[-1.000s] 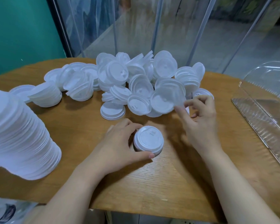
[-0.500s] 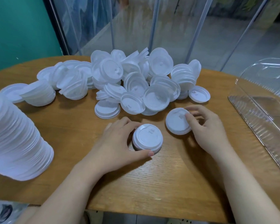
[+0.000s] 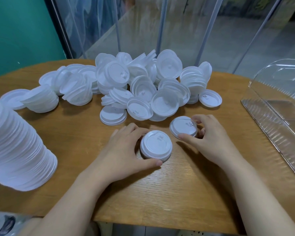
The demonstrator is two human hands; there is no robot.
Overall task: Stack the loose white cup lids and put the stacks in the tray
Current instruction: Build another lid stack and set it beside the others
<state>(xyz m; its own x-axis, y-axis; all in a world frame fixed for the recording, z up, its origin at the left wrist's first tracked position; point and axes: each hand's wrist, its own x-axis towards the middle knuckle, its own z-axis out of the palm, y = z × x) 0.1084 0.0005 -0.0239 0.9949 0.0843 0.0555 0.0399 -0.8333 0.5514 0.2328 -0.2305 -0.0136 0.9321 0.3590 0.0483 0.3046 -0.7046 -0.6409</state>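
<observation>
A short stack of white lids (image 3: 156, 144) sits on the wooden table (image 3: 160, 193) in front of me. My left hand (image 3: 124, 149) curls round its left side, thumb along the near edge. My right hand (image 3: 206, 137) pinches a single white lid (image 3: 183, 127), tilted, just right of and behind that stack. A heap of loose white lids (image 3: 143, 87) lies further back. The clear plastic tray (image 3: 276, 106) stands at the right edge of the table.
A tall leaning stack of white lids (image 3: 15, 147) stands at the near left. Smaller stacks (image 3: 41, 101) lie at the left of the heap. Clear plastic curtain strips and a teal wall rise behind the table.
My right hand drew one lid out of the heap and brought it toward me, close to the short stack. My left hand stayed on the stack.
</observation>
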